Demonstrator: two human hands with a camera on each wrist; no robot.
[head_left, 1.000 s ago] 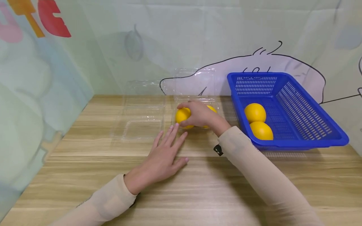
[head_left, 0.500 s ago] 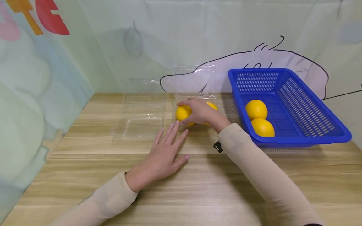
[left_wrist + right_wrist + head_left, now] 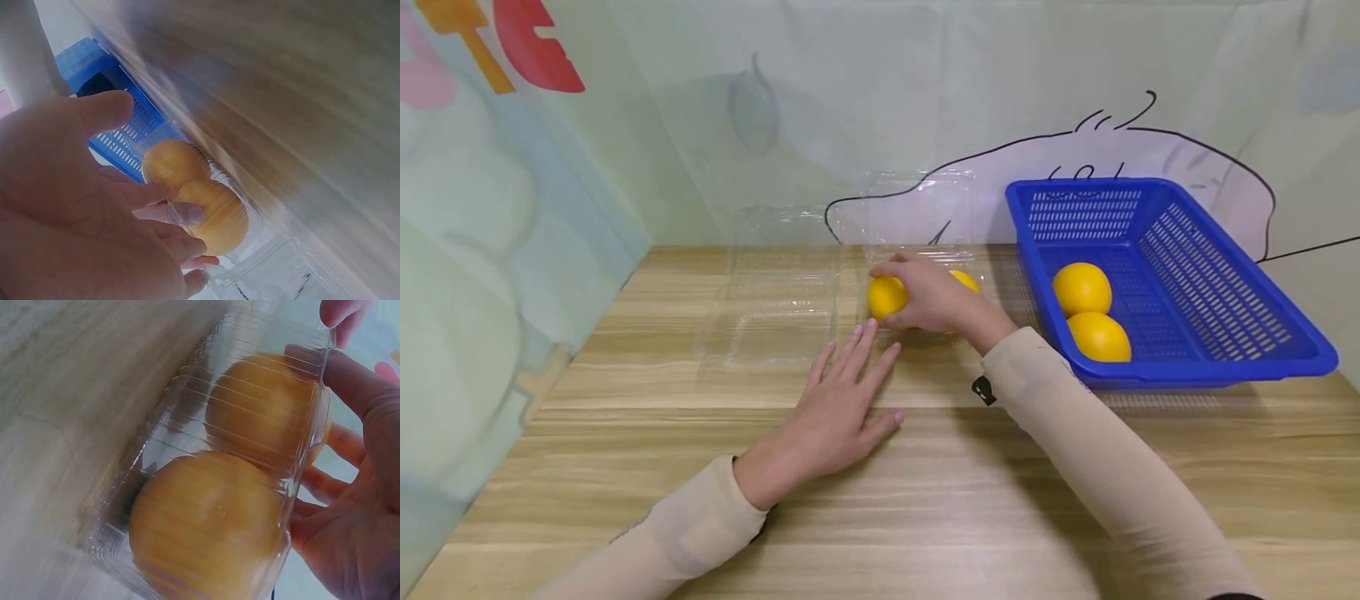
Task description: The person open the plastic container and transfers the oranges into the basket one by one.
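A clear plastic clamshell box (image 3: 917, 208) stands open near the wall with two oranges in its base. My right hand (image 3: 932, 293) reaches over it and grips the left orange (image 3: 886, 298), thumb at the front and fingers behind. Partly hidden by that hand is the other orange (image 3: 964, 281). In the right wrist view both fruits show through the box's side, with the right hand's thumb (image 3: 356, 378) at the rim. My left hand (image 3: 835, 417) is spread with straight fingers, palm down, its fingertips at the box's front left corner.
Left of the filled box, a second clear clamshell (image 3: 782, 337) stands with its lid up. On the right, a blue slotted basket (image 3: 1195, 372) holds two oranges, a rear one (image 3: 1082, 287) and a front one (image 3: 1100, 337). A printed cloth wall (image 3: 700, 125) borders the wooden table.
The whole head view has shifted slightly, raising the scene in the picture. Both hands keep nearly the same place, the right one still gripping the left orange in the box.
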